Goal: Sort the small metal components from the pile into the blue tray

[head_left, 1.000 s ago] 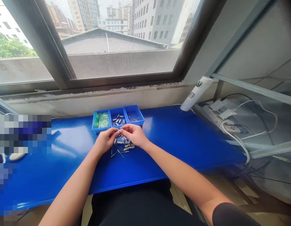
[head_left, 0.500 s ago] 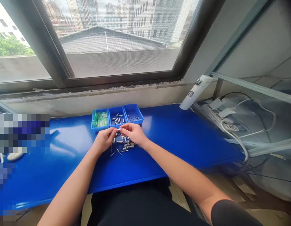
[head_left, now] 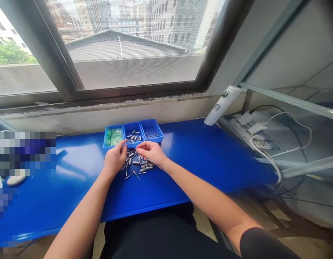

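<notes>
A pile of small grey metal cylinders and thin pins (head_left: 138,163) lies on the blue table (head_left: 204,158) in front of a blue three-part tray (head_left: 155,138). My left hand (head_left: 115,158) reaches toward the tray's middle compartment, fingers extended; whether it holds anything is hidden. My right hand (head_left: 153,153) hovers over the pile with fingertips pinched together on something too small to make out. The tray's left compartment holds green packets (head_left: 115,136), the middle one grey cylinders (head_left: 133,136), the right one thin pins (head_left: 153,135).
A white tumbler (head_left: 222,105) leans at the table's back right. A power strip with white plugs and cables (head_left: 258,138) lies on the shelf to the right. A window and sill run behind. A white object (head_left: 14,180) sits far left.
My hands have separated: the left moved up toward the tray's middle compartment, the right stayed over the pile. The view shifted slightly.
</notes>
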`<state>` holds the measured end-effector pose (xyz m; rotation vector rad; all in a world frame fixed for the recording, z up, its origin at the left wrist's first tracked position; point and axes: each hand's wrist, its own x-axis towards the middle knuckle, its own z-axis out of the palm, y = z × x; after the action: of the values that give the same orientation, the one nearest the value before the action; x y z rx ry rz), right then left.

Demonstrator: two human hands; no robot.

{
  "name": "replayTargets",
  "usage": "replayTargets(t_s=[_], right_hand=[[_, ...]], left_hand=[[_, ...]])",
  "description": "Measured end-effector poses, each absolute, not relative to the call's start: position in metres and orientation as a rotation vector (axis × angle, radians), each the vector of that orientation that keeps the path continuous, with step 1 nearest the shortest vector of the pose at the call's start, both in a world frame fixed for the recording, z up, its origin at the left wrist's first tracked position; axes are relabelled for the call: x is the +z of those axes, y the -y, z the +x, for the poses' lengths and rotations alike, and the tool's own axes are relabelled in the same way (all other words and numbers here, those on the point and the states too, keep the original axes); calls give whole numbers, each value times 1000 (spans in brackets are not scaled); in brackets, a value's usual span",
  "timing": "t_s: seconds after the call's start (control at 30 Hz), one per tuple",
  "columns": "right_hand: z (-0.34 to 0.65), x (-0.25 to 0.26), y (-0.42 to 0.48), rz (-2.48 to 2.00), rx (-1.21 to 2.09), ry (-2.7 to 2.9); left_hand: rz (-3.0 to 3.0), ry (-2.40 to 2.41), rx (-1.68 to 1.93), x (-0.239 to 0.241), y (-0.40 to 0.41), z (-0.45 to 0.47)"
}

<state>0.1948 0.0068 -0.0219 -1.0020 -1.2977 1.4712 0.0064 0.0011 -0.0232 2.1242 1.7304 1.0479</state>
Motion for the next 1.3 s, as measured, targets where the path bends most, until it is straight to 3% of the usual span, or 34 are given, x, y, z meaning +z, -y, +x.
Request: replayTargets(t_s=[0.67,0.9,1.3], right_hand=[[196,-34,-13,-903,1324,1341],[200,-25,-6,-1119,1010,1680],[202,-22,0,-912,776,2236]], left_hand=[[2143,-1785,927,-22,-3,7],[2132,-1773,928,-21,-2,7],[2133,-1748,935,-20,-1,6]])
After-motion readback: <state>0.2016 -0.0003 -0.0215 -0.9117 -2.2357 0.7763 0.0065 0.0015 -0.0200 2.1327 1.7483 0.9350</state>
